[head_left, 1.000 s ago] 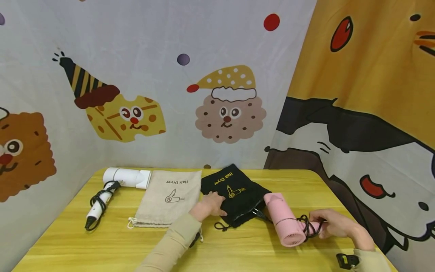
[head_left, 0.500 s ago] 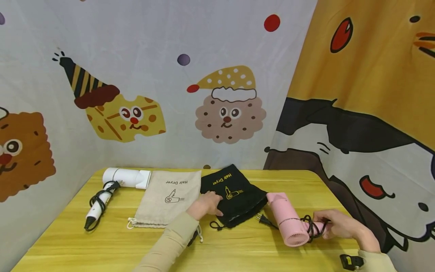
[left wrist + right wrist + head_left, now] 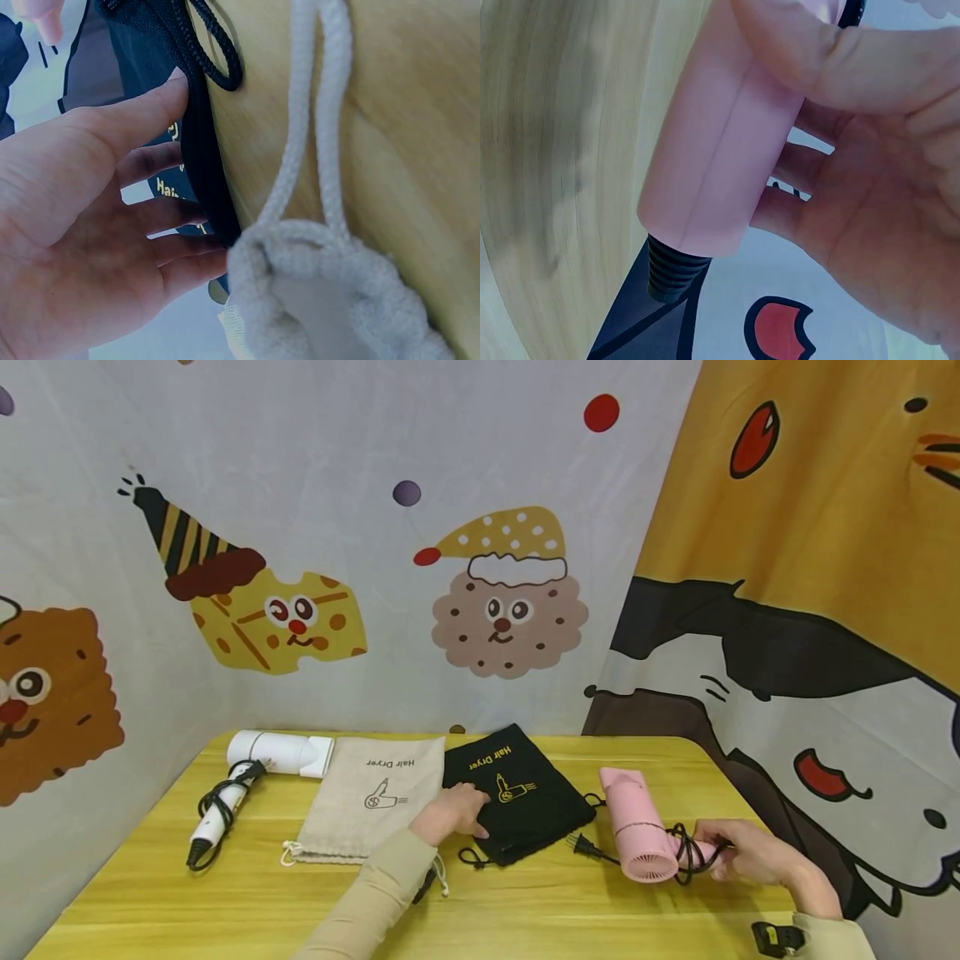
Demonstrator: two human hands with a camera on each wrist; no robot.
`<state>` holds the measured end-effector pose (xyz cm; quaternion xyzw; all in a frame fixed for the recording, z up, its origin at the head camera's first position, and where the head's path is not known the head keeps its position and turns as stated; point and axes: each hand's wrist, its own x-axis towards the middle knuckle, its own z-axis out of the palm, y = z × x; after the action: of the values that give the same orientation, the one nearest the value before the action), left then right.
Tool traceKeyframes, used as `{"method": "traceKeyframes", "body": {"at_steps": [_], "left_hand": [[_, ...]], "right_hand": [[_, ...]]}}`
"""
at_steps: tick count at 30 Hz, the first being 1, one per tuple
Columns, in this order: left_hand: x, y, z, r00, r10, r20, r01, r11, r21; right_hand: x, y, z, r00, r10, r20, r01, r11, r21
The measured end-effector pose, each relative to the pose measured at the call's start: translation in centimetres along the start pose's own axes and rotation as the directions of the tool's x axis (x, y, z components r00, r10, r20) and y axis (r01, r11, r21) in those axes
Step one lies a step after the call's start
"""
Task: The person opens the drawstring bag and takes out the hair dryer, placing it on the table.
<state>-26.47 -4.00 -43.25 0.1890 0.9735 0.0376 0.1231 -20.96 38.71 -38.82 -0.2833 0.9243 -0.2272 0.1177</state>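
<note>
My right hand (image 3: 757, 852) grips the handle of a pink hair dryer (image 3: 637, 827) with a black cord wound about it. In the right wrist view the thumb lies across the pink handle (image 3: 712, 142), and a ribbed black cord end (image 3: 676, 266) sticks out below. The dryer's black plug (image 3: 588, 846) points toward a black drawstring bag (image 3: 536, 810) marked "Hair Dryer". On that bag's left edge rests my left hand (image 3: 452, 812). Thumb and fairly straight fingers touch the black fabric (image 3: 201, 150) in the left wrist view.
A beige drawstring bag (image 3: 378, 827) lies left of the black one, partly under my left forearm. A white hair dryer (image 3: 277, 752) with its cord wrapped round the handle lies at the far left. The wooden table (image 3: 540, 918) ends at a printed curtain (image 3: 360, 443).
The pink hair dryer has moved right, away from the black bag, and its plug has come out from the bag's opening. The bag's mouth has settled flatter. My left hand shifted slightly left.
</note>
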Motion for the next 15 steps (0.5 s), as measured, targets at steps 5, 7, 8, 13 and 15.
{"method": "traceKeyframes", "body": {"at_steps": [5,7,8,13,15], "left_hand": [[0.0,-0.2,0.0,1.000,0.016,0.005,-0.016,1.000,0.006],[0.0,-0.2,0.0,1.000,0.021,0.017,-0.021,1.000,0.006],[0.0,-0.3,0.0,0.999,0.023,0.025,-0.023,1.000,0.005],[0.0,-0.4,-0.1,0.999,0.028,0.042,-0.028,1.000,0.009],[0.1,-0.5,-0.2,0.999,0.033,0.041,-0.034,0.999,0.017]], "right_hand": [[0.3,-0.2,0.2,0.998,0.001,-0.057,-0.006,0.996,-0.090],[0.4,-0.3,0.4,0.997,0.004,-0.079,-0.013,0.992,-0.122],[0.4,-0.3,0.5,0.996,0.008,-0.091,-0.020,0.991,-0.133],[0.9,-0.1,0.9,0.987,0.083,-0.140,-0.106,0.980,-0.166],[1.2,-0.1,1.1,0.979,0.127,-0.161,-0.156,0.971,-0.180]]}}
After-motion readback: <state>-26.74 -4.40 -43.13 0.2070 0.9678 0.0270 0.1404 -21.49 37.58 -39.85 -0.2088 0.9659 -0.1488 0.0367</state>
